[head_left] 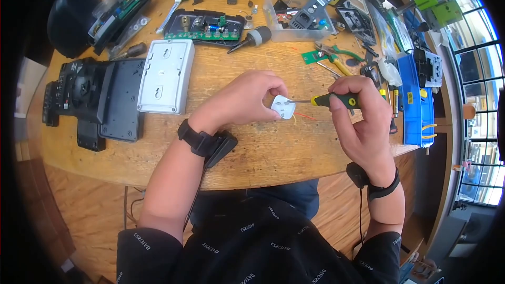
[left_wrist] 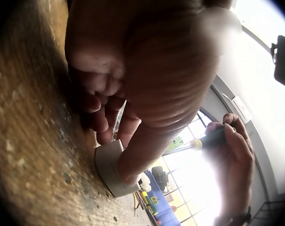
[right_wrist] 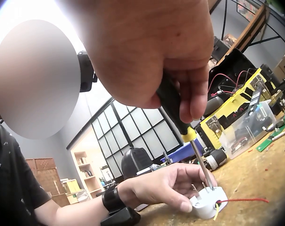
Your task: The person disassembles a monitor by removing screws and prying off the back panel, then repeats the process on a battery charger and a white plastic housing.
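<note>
My left hand holds a small white plug on the wooden table, thumb on the near side and fingers behind. In the right wrist view, metal pins stand up from the plug, and a red wire and a short yellow wire come out of its side. My right hand grips a screwdriver by its dark green and yellow handle. The metal shaft points down to the plug's pin face, its tip right beside a pin. In the left wrist view the plug sits close to the tabletop.
A white plastic housing and black device casings lie on the left. Behind are an open circuit board case, a soldering-iron-like grey tool and a clear bin. Pliers and a blue box lie right.
</note>
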Demonstrator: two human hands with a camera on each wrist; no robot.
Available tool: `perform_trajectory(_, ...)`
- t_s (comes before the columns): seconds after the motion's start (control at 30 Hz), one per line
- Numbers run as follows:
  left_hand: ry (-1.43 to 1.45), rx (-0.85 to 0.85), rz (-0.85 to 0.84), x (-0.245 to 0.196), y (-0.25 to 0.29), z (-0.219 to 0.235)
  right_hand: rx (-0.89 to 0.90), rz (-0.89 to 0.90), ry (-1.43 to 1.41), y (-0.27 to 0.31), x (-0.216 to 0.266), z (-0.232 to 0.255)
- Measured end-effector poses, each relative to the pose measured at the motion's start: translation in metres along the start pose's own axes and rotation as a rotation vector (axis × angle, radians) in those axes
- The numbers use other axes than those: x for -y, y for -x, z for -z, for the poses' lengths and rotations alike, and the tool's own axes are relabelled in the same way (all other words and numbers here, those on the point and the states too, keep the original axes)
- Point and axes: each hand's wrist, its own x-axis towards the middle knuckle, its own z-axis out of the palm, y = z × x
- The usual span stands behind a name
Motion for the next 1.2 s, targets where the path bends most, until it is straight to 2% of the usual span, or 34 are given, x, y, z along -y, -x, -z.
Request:
perform_trajectory(0.23,0.003,0.003,0.008,-0.002,0.000,0.001,-0.028,0.001,0.062,-0.003,0.002,-0.001)
perform_trajectory(0.43,0.016,-0.007,0.019,-0.003,0.001,0.000,0.005,-0.070,0.123,-0.009,0.010,-0.003)
perform_trajectory(0.5,0.010,-0.004,0.032,-0.005,0.001,0.001,0.049,0.055,0.276,-0.014,0.012,0.001)
perform_trajectory(0.53,0.012,-0.001,0.034,-0.003,0.001,0.000,0.049,0.051,0.275,-0.016,0.014,0.004)
perform_trajectory(0.6,0.056,-0.015,0.006,0.001,0.001,-0.002,0.165,0.016,0.461,-0.020,0.017,0.009)
perform_trajectory(0.63,0.057,-0.012,0.007,0.000,0.001,-0.002,0.166,0.013,0.460,-0.023,0.014,0.008)
perform_trajectory(0.7,0.050,0.018,0.040,-0.004,0.001,0.001,0.134,0.238,0.312,-0.032,0.006,0.006)
perform_trajectory(0.83,0.064,0.027,0.064,-0.008,0.001,0.002,0.236,0.228,0.194,-0.044,0.011,0.014)
perform_trajectory(0.9,0.035,0.014,0.053,-0.008,0.001,0.003,0.234,0.101,0.403,-0.042,0.006,0.014)
perform_trajectory(0.93,0.036,0.013,0.052,-0.006,0.000,0.003,0.235,0.102,0.404,-0.042,0.004,0.012)
perform_trajectory(1.0,0.063,0.020,0.017,-0.002,0.000,0.001,0.135,0.269,0.292,-0.043,0.000,0.006)
perform_trajectory(1.03,0.062,0.016,0.020,-0.001,0.001,0.002,0.136,0.272,0.289,-0.044,0.003,0.005)
perform_trajectory(1.13,0.040,0.011,0.010,-0.003,0.001,0.002,0.081,0.234,0.171,-0.043,0.014,0.009)
perform_trajectory(1.2,0.014,0.026,0.047,-0.008,0.001,0.005,0.237,0.072,0.404,-0.041,0.012,0.016)
